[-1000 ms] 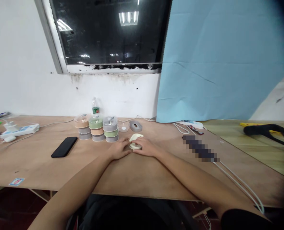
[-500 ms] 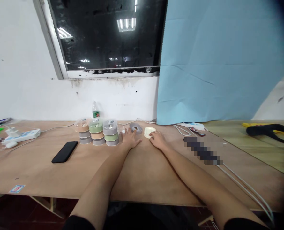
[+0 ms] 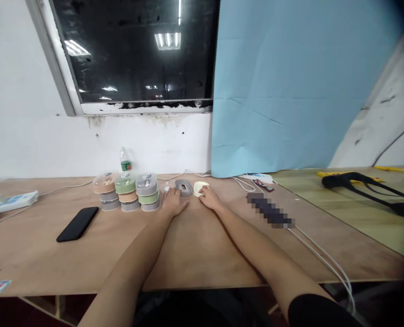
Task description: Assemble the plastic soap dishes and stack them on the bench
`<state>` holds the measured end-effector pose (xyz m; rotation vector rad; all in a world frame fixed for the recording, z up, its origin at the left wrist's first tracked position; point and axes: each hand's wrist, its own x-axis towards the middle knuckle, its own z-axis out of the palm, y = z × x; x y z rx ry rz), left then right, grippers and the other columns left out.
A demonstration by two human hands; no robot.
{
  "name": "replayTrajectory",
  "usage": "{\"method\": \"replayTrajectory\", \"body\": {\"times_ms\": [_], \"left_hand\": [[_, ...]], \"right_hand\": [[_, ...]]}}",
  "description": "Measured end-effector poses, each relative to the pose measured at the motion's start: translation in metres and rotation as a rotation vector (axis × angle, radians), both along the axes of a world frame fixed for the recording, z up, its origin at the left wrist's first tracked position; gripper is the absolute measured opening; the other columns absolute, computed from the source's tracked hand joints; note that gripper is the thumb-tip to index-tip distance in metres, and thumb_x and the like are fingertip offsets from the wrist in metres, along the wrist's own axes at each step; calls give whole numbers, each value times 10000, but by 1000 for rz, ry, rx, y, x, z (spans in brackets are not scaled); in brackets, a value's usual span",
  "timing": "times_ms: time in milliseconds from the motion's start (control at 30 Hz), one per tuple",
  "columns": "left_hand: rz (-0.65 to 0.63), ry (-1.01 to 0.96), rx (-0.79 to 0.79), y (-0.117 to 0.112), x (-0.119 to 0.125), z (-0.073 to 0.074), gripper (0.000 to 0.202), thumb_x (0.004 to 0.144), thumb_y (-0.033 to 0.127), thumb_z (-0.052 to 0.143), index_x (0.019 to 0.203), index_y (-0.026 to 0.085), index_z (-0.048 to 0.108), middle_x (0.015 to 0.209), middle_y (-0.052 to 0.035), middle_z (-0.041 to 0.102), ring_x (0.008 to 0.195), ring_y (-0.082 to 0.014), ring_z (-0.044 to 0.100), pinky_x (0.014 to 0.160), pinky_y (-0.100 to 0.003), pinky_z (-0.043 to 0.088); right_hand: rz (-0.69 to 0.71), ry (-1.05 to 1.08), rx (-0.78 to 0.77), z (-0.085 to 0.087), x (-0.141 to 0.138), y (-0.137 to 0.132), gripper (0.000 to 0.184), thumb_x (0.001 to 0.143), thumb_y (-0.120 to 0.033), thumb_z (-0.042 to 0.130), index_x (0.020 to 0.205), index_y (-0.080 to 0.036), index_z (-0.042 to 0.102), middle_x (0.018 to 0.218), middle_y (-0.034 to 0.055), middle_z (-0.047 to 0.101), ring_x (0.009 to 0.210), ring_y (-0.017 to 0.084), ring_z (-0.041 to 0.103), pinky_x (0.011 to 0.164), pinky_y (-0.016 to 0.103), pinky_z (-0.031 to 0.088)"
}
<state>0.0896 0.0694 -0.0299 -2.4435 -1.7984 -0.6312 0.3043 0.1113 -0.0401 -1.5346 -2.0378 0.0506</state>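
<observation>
My left hand (image 3: 173,202) lies on the table with its fingers stretched out and thumb apart. Its fingertips are by a small white piece (image 3: 167,189), partly hidden. Just beyond it sits a grey rounded piece with an oval opening (image 3: 184,187). My right hand (image 3: 210,198) has its fingers curled over the near right edge of a shallow cream-coloured rounded dish (image 3: 199,186), which rests on the table. Left of my left hand stand three stacks of small round boxes with clear lids: a grey-topped stack (image 3: 146,184), a green-topped one (image 3: 125,183) and a peach-topped one (image 3: 104,182).
A black phone (image 3: 77,224) lies at the left. Behind the stacks stands a plastic bottle (image 3: 125,160). A white power strip (image 3: 16,202) is at far left. Right of my arm lies a dark pixelated object (image 3: 270,210), with white cables (image 3: 319,255) trailing off the table edge.
The camera view has turned right, so everything appears further left. Both hands keep nearly the same places by the grey piece and the cream dish.
</observation>
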Motion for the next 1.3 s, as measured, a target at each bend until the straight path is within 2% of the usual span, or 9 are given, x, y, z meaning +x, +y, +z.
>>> {"method": "replayTrajectory", "body": {"times_ms": [200,367,600,667,867,933,1033,1133,1300], "left_hand": [[54,-3,-56,1,0,-3,751,809,636,459,1397,180,353,1446,-200,339,1369,-407,215,1063,-594,176],[6,-23,12,-1,-3,-2,697,808,623,473,1338,172,432,1279,-193,482,1243,-356,401,1041,-519,254],[43,17,86,-7,0,3,630,805,573,509,1270,147,495,1275,-189,486,1227,-347,404,1026,-504,279],[65,66,148,-16,3,8,568,806,525,534,1227,142,527,1294,-195,482,1232,-355,396,1009,-509,297],[-122,124,478,-57,-15,34,394,849,413,517,1199,238,565,1383,-103,460,1301,-303,359,1040,-469,278],[-69,67,580,-66,-34,43,361,859,388,510,1191,263,580,1403,-80,451,1335,-294,330,1076,-469,227],[162,-60,680,-69,-65,53,361,848,400,531,1172,259,601,1420,-95,433,1365,-315,284,1103,-506,145],[367,-146,679,-64,-88,56,502,827,451,549,1265,206,534,1477,-146,338,1384,-349,227,1100,-542,109],[330,-199,617,-56,-97,51,512,829,484,542,1258,206,523,1347,-151,502,1305,-334,371,1099,-546,134]], "right_hand": [[-191,-64,20,0,1,-6,303,737,-200,567,1019,-205,678,1241,93,560,1125,263,511,974,383,365],[-168,-96,-5,-5,-2,-14,365,781,-295,552,1121,-205,648,1310,115,519,1161,289,493,984,402,362],[-201,-95,-75,-7,-6,-17,442,822,-408,520,1202,-199,604,1381,131,460,1214,312,461,999,424,353],[-207,-98,-75,-7,-6,-20,444,830,-426,508,1207,-210,600,1391,128,450,1223,320,452,1007,447,341],[-194,-83,-97,-4,-4,-23,488,811,-447,521,1230,-204,578,1408,121,434,1247,305,435,1022,429,335],[-191,-94,-120,-1,-5,-22,506,806,-454,525,1246,-207,565,1416,122,427,1253,313,429,1019,441,336],[-183,-116,-112,2,-6,-24,525,812,-461,512,1268,-203,547,1427,127,411,1272,326,403,1032,472,313],[-181,-122,-79,5,-7,-30,525,821,-463,504,1272,-198,545,1428,128,409,1282,323,385,1043,473,297],[-156,-108,-63,8,-9,-32,515,817,-452,528,1253,-180,561,1409,139,428,1275,323,388,1047,460,293]]}}
